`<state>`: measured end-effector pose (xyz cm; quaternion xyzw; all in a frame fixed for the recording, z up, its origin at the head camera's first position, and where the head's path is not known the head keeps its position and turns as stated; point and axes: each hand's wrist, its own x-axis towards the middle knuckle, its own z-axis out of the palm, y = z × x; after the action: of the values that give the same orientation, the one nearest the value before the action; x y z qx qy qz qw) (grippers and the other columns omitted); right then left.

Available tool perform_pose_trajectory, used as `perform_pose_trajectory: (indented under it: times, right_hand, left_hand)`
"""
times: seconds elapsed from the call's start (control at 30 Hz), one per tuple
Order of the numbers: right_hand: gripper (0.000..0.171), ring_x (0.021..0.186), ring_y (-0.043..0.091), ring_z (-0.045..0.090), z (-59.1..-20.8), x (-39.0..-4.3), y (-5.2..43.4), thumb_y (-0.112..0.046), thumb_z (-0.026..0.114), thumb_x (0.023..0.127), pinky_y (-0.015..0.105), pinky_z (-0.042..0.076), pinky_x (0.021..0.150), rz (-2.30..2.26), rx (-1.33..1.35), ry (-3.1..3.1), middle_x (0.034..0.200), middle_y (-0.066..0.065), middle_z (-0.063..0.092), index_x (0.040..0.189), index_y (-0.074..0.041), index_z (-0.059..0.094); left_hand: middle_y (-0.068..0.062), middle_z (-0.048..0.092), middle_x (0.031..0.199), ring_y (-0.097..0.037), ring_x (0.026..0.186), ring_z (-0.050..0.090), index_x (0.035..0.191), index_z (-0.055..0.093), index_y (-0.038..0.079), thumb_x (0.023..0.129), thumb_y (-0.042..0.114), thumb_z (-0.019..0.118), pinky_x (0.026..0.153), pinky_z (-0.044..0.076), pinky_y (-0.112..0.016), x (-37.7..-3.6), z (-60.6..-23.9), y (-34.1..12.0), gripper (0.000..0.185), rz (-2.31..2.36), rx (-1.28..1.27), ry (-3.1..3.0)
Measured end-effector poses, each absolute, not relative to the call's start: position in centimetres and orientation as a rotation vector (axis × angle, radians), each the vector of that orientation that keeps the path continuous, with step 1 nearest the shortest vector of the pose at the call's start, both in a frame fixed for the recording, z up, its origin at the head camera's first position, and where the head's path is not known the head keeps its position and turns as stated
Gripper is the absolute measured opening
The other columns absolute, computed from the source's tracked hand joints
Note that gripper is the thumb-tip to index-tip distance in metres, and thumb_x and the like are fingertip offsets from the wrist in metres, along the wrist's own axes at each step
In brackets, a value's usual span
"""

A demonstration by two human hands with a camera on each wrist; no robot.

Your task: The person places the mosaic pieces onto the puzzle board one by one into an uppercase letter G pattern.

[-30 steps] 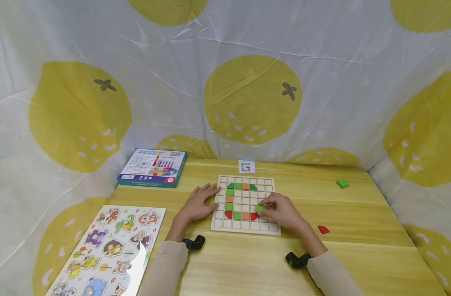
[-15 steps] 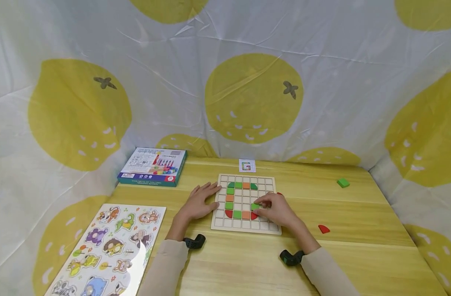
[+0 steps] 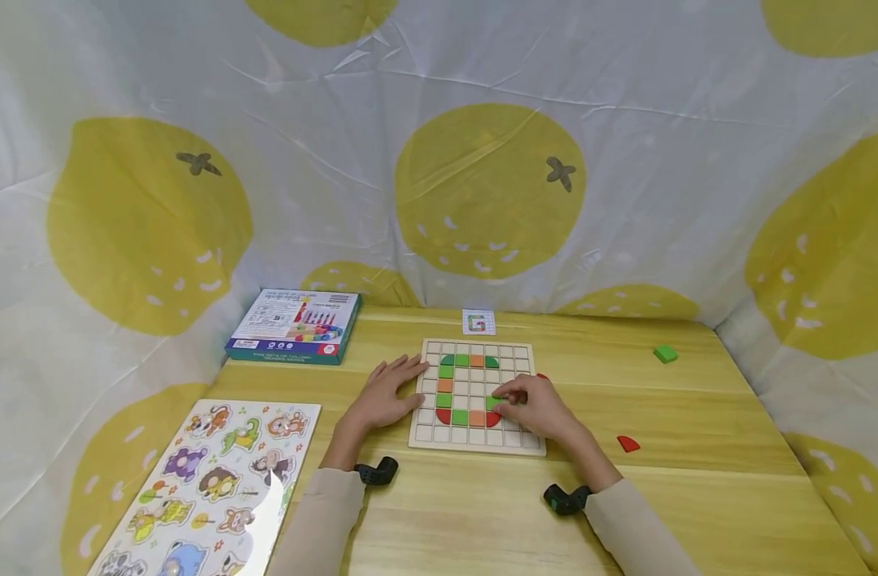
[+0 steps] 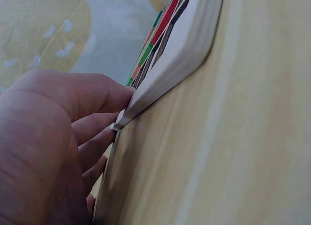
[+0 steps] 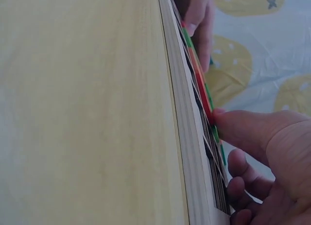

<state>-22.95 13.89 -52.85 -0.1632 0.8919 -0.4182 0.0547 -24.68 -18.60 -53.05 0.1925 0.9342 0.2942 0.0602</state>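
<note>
Lowering since a second ago, the right hand [image 3: 536, 406] is now pressing the green square tile [image 3: 495, 402] into its cell on the grid board [image 3: 475, 444], fingertips curled onto it. Spread flat, the left hand [image 3: 384, 394] is steadying the board's left edge. Green, orange and red tiles are forming most of a G-shape; a loose green tile [image 3: 665, 354] and red quarter piece [image 3: 628, 444] are lying to the right.

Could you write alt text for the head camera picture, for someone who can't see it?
A person's right hand presses a green square tile into a wooden grid board, while the left hand rests on its left edge, on a wooden table.
</note>
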Motion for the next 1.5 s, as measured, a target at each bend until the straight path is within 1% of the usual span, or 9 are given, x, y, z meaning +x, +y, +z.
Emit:
perform_pose_trajectory:
  times: [0.33, 0.47, 0.67, 0.83, 0.9, 1.13, 1.23, 1.37, 1.5]
  right_hand:
    - [0.02, 0.075, 0.015, 0.051, -52.2, -22.5, 14.8, -0.023, 0.083, 0.088, 0.023, 0.042, 0.065, -1.322, -0.464, 2.71, 0.084, -0.002, 0.061, 0.106, -0.015, 0.081]
    - [0.022, 0.076, 0.018, 0.05, -51.7, -22.0, 16.0, -0.022, 0.083, 0.089, 0.024, 0.041, 0.065, -1.342, -0.438, 2.721, 0.084, 0.0, 0.06, 0.108, -0.013, 0.08]
    - [0.024, 0.078, 0.017, 0.05, -51.5, -21.5, 18.6, -0.022, 0.084, 0.088, 0.024, 0.04, 0.065, -1.323, -0.394, 2.781, 0.083, 0.0, 0.057, 0.109, -0.011, 0.08]
    - [0.022, 0.078, 0.018, 0.05, -51.5, -21.5, 20.6, -0.021, 0.083, 0.088, 0.025, 0.04, 0.066, -1.287, -0.371, 2.851, 0.084, -0.001, 0.059, 0.108, -0.013, 0.08]
    - [0.022, 0.079, 0.018, 0.05, -51.6, -21.7, 21.3, -0.022, 0.083, 0.088, 0.025, 0.04, 0.066, -1.272, -0.356, 2.869, 0.084, 0.0, 0.059, 0.109, -0.014, 0.08]
    - [0.027, 0.077, 0.018, 0.048, -52.1, -23.5, 22.2, -0.021, 0.081, 0.09, 0.026, 0.038, 0.064, -1.241, -0.329, 2.889, 0.086, 0.004, 0.058, 0.113, -0.007, 0.077]
    - [0.029, 0.076, 0.017, 0.048, -52.3, -24.3, 22.1, -0.021, 0.081, 0.09, 0.026, 0.038, 0.064, -1.23, -0.314, 2.868, 0.086, 0.004, 0.059, 0.114, -0.007, 0.076]
    - [0.032, 0.076, 0.017, 0.05, -52.6, -25.2, 21.9, -0.022, 0.081, 0.09, 0.026, 0.041, 0.065, -1.214, -0.318, 2.832, 0.087, 0.004, 0.06, 0.118, -0.007, 0.075]
    - [0.033, 0.074, 0.017, 0.05, -52.9, -25.9, 21.7, -0.022, 0.081, 0.09, 0.026, 0.042, 0.065, -1.188, -0.336, 2.833, 0.087, 0.003, 0.061, 0.118, -0.007, 0.075]
  left_hand:
    - [0.0, 0.034, 0.168, -0.028, 0.16, 0.021, 0.158, 0.045, 0.022, 0.099, 0.035, 0.062, 0.132, 0.005, -0.054, -24.6, -52.9, -18.7, 0.064, 0.875, 0.578, 2.822]
    - [-0.001, 0.035, 0.168, -0.029, 0.16, 0.021, 0.158, 0.044, 0.022, 0.099, 0.035, 0.063, 0.131, 0.005, -0.055, -24.7, -52.9, -18.7, 0.064, 0.879, 0.586, 2.823]
    - [-0.001, 0.035, 0.168, -0.029, 0.16, 0.021, 0.158, 0.044, 0.021, 0.099, 0.035, 0.063, 0.131, 0.005, -0.055, -24.7, -53.0, -18.6, 0.064, 0.885, 0.593, 2.817]
    - [0.0, 0.033, 0.168, -0.028, 0.16, 0.02, 0.158, 0.044, 0.022, 0.099, 0.035, 0.063, 0.132, 0.004, -0.054, -24.7, -52.9, -18.6, 0.064, 0.894, 0.583, 2.805]
    - [0.0, 0.034, 0.168, -0.029, 0.16, 0.021, 0.158, 0.044, 0.022, 0.099, 0.035, 0.063, 0.131, 0.005, -0.054, -24.7, -52.9, -18.6, 0.064, 0.893, 0.581, 2.807]
    - [0.0, 0.034, 0.168, -0.029, 0.16, 0.021, 0.158, 0.044, 0.022, 0.099, 0.034, 0.063, 0.131, 0.006, -0.055, -24.8, -52.9, -18.7, 0.063, 0.897, 0.586, 2.814]
    - [0.0, 0.034, 0.168, -0.029, 0.16, 0.021, 0.158, 0.044, 0.022, 0.099, 0.035, 0.063, 0.131, 0.005, -0.054, -24.8, -52.9, -18.7, 0.064, 0.893, 0.588, 2.811]
    - [0.0, 0.034, 0.168, -0.029, 0.16, 0.021, 0.158, 0.044, 0.023, 0.099, 0.035, 0.063, 0.131, 0.005, -0.054, -24.8, -53.0, -18.7, 0.063, 0.887, 0.59, 2.815]
    - [0.0, 0.035, 0.168, -0.029, 0.16, 0.021, 0.158, 0.045, 0.023, 0.099, 0.035, 0.063, 0.131, 0.006, -0.054, -24.8, -53.0, -18.7, 0.063, 0.896, 0.593, 2.817]
